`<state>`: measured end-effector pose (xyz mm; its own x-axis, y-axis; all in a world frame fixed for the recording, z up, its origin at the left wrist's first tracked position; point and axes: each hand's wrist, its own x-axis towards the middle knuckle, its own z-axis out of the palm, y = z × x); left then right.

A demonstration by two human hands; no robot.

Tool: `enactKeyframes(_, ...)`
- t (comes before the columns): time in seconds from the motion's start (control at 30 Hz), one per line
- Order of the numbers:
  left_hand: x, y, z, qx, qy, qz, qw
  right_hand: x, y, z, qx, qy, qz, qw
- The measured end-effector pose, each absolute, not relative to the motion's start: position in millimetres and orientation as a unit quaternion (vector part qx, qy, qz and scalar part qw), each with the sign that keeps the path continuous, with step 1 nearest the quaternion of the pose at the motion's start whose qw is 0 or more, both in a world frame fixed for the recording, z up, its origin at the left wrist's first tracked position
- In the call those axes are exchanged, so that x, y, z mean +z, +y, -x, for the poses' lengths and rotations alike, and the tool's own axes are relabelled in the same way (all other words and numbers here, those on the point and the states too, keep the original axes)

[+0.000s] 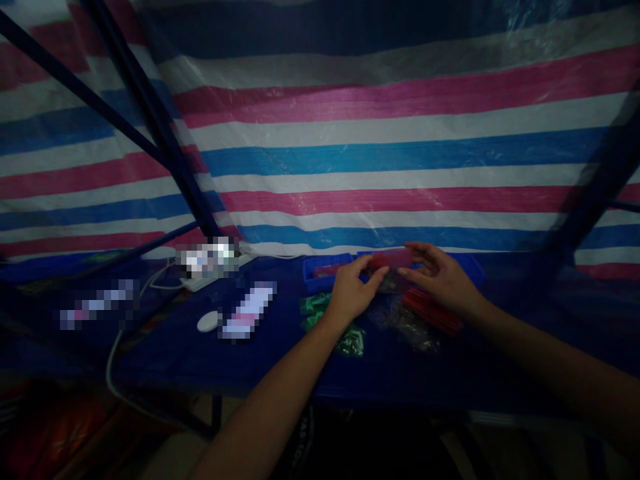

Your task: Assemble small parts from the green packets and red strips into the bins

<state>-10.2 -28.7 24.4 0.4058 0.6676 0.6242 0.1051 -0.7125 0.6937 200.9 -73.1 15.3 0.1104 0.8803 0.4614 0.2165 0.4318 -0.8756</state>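
Red strip (393, 258): a flat, oblong piece of dull red plastic, held level between my two hands just above the far middle of the table and right in front of the blue tray.
Left fingers (376, 272): thumb and forefinger pinched shut on the strip's left end.
Right fingers (419, 249): curled over the right end from above, thumb underneath, so this end is gripped too (more loosely, the other fingers spread).
Left hand (353, 290): back of it towards me, wrist low over the cloth.
Right hand (443, 280): arched, hovering over the red stack.
Red stack (433, 312): more long red pieces, lying slantwise just under my right palm.
Blue tray (320, 261): shallow, straight-walled plastic, with something reddish inside; it sits just behind my hands.
Green packets (313, 305): small, crinkly and shiny, beside my left wrist.
Clear bag (410, 330): crumpled film between my forearms, contents too dark to tell.
Open room: bare blue cloth to the right of my right arm and along the near edge.
Table (200, 363): covered in dark blue, its front edge running straight below my forearms.
White disc (207, 321): small, smooth, round, well apart to the left.
Cable (113, 363): pale, looping off the left side of the table.
Tarp (400, 140): woven sheet in pink, white and blue stripes, hanging close behind the table's far edge.
Poles (150, 113): dark, slanting down at the left.
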Motion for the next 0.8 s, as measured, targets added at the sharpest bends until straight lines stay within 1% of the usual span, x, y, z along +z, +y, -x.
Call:
enactKeyframes(0.1, 22, -27, 8, 0.486, 0.229, -0.759, 0.369, 19, -76, -200, 0.346, -0.613, 0.443, 0.555)
enactKeyframes(0.17, 22, -26, 8, 0.49, 0.236, -0.747, 0.383, 20, -78, -201, 0.355, -0.603, 0.449, 0.555)
enactKeyframes(0.23, 23, -25, 11, 0.513, 0.253, -0.741, 0.352, 21, -77, -202, 0.335, -0.585, 0.457, 0.581)
enactKeyframes(0.3, 25, -25, 13, 0.535, 0.261, -0.746, 0.298, 20, -75, -203, 0.305, -0.563, 0.466, 0.61)
enactKeyframes(0.4, 27, -30, 13, 0.507, 0.238, -0.789, 0.254, 21, -75, -202, 0.296, -0.56, 0.463, 0.62)
enactKeyframes(0.5, 25, -35, 9, 0.458, 0.198, -0.828, 0.255, 22, -80, -198, 0.338, -0.612, 0.436, 0.567)
enactKeyframes(0.6, 24, -37, 7, 0.447, 0.19, -0.84, 0.24, 25, -85, -193, 0.375, -0.641, 0.417, 0.524)
enactKeyframes(0.7, 24, -33, 9, 0.448, 0.213, -0.833, 0.244, 25, -85, -193, 0.366, -0.631, 0.422, 0.538)
enactKeyframes(0.8, 22, -28, 12, 0.464, 0.248, -0.802, 0.282, 25, -83, -197, 0.31, -0.591, 0.452, 0.591)
